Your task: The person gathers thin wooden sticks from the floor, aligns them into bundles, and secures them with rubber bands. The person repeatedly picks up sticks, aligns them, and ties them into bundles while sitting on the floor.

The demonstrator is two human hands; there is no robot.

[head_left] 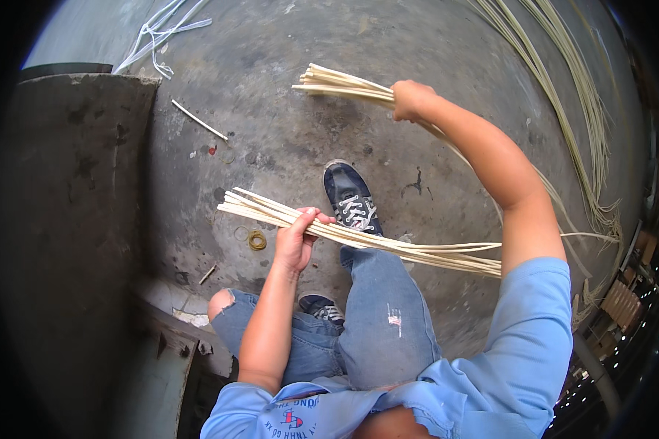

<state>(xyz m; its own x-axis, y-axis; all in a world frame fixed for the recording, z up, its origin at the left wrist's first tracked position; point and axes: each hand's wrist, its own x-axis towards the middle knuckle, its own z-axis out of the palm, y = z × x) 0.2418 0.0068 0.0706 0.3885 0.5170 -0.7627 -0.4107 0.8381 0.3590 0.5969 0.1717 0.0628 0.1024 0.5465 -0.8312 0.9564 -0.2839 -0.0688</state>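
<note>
My left hand (297, 238) is closed around a bundle of pale rattan-like canes (410, 253), close to its left end. This bundle runs to the right across my raised thigh and passes behind my right arm. Farther out, my right hand (413, 101) grips a second bundle of similar canes (344, 83), whose ends stick out to the left. The rest of that bundle trails behind my forearm toward the right. Both bundles have loosely fanned left ends and are held apart from each other. Fingers of my right hand are partly hidden by its back.
Coiled yellowish rubber bands (257, 240) lie on the concrete floor by my left hand. Short cane pieces (199, 119) and white strips (154, 36) lie to the left, beside a dark grey block (80, 161). Long loose canes (564, 95) curve along the far right.
</note>
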